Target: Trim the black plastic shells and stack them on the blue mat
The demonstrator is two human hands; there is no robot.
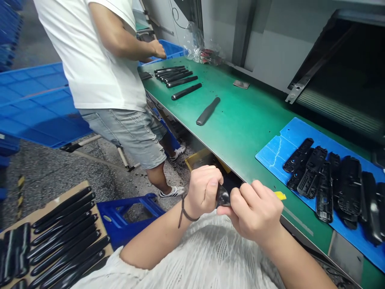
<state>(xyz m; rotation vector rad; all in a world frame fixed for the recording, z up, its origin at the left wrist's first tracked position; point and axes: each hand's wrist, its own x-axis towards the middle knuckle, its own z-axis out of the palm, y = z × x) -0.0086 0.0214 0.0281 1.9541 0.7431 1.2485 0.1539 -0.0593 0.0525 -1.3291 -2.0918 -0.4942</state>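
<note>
My left hand (205, 190) is closed around a glossy black plastic part (223, 196), and only a short dark end of it shows between my hands. My right hand (255, 210) is a fist close against that end, its thumb pointing towards the part. Past the little-finger side of this fist sticks out the yellow end of a slim tool (280, 195); my fingers hide its other end. Both hands are in front of my body, by the near edge of the green table (240, 132).
Black handle-shaped pieces (186, 91) lie across the table, one (208, 111) apart. A blue sheet (270, 150) carries several black shells (313, 170). At lower left, cardboard (75, 190) holds long black pieces (66, 228). A co-worker (99, 60) stands at the far left by blue crates (36, 108).
</note>
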